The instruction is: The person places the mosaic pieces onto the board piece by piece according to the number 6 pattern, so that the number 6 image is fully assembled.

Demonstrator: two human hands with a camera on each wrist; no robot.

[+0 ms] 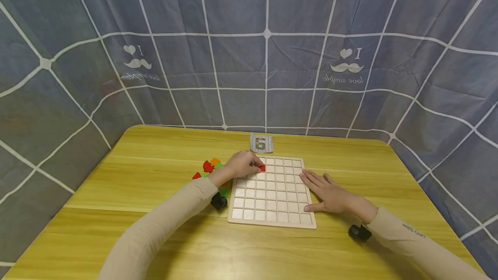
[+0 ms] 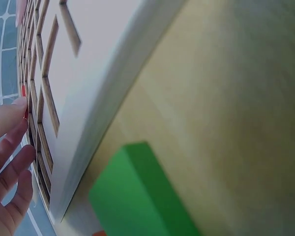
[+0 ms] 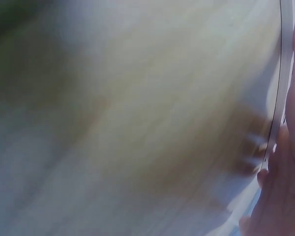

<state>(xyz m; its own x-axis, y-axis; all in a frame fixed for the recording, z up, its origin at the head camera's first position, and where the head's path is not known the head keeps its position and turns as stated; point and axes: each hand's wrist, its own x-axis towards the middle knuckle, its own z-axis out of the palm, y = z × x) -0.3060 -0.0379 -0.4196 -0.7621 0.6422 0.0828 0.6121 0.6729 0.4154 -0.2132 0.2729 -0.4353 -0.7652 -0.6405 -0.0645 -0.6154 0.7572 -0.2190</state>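
A pale wooden grid board (image 1: pixel 271 205) lies flat on the table, with rows of square recesses. Over its far left part reaches my left hand (image 1: pixel 242 164), thumb and fingers pinching a small red block (image 1: pixel 262 168) at a recess near the far edge. In the left wrist view the thumb and fingertips meet at that red block (image 2: pixel 24 91), mostly hidden by them. My right hand (image 1: pixel 330 193) rests with spread, straight fingers along the board's right edge, thumb on its surface.
Several loose red, orange and green blocks (image 1: pixel 208 167) lie left of the board, partly behind the left forearm. A green block (image 2: pixel 132 191) sits close to the board's edge. Beyond the board is a printed pattern card (image 1: pixel 260 143). A gridded curtain (image 1: pixel 241 64) surrounds the table.
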